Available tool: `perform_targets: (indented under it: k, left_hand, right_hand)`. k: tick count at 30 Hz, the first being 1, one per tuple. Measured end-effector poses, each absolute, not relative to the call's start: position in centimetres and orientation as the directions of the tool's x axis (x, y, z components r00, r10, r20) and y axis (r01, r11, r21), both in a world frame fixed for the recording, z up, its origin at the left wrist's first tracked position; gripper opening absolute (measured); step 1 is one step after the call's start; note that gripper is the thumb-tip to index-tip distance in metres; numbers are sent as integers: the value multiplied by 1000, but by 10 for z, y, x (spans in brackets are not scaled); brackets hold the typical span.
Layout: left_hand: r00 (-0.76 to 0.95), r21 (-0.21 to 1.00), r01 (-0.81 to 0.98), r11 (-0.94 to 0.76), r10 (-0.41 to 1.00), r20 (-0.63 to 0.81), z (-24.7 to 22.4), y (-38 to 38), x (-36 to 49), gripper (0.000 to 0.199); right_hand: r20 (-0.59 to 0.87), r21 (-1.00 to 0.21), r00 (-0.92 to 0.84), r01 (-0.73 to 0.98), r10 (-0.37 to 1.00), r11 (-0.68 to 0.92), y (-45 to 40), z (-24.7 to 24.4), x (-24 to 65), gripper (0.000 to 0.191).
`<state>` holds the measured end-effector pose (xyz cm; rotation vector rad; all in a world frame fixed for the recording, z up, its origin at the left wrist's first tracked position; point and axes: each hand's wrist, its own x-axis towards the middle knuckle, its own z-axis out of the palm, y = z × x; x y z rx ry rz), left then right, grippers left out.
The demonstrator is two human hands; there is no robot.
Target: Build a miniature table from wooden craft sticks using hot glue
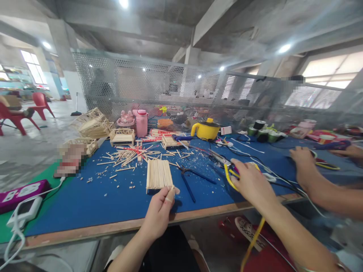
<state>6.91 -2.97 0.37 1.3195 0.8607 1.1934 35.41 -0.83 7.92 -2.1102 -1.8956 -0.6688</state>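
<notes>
Left hand (pixel 160 209) pinching stick panel (pixel 159 173) at near corner, bare blue tabletop (pixel 90 204) leftward, wooden front edge (pixel 121 225) close, blue pliers (pixel 189 187) between, right hand (pixel 251 181) curled around yellow-handled tool (pixel 227 176)

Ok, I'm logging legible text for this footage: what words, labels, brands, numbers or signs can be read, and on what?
None can be read with certainty.
Purple box: white markings, too distorted to read.
Phone screen: blurred out.
Red-patterned sticks: any lettering too small.
White rectangle beside the yellow pot: too small to read.
</notes>
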Motion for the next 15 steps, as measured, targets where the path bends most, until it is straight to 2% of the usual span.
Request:
perform_targets:
  k: [2, 4, 7, 11, 15]
  left_hand:
    - [231, 982, -140, -127, 960, 157, 5, -29, 68, 46]
    - [240, 983, -130, -132, 957, 160, 5, -29, 68, 46]
    - [253, 981, -132, -142, 952, 172, 4, -28, 67, 43]
    - [248, 981, -149, -122, 956, 156, 4, -27, 67, 41]
    - [259, 980, -152, -127, 952, 164, 2, -27, 66, 39]
  right_hand:
    - [448, -1, 119, 991, 886, -133, -15, 84, 351, 55]
    - [352, -164, 138, 983, 926, -84, -23, 84, 338, 52]
    - [233, -335, -10, 938, 972, 90, -39, 73, 301, 38]
    - [137, -367, -237, 890, 962, 272, -54, 63, 255, 29]
    - [135, -344, -285, 885, 949, 315, -53, 64, 242, 30]
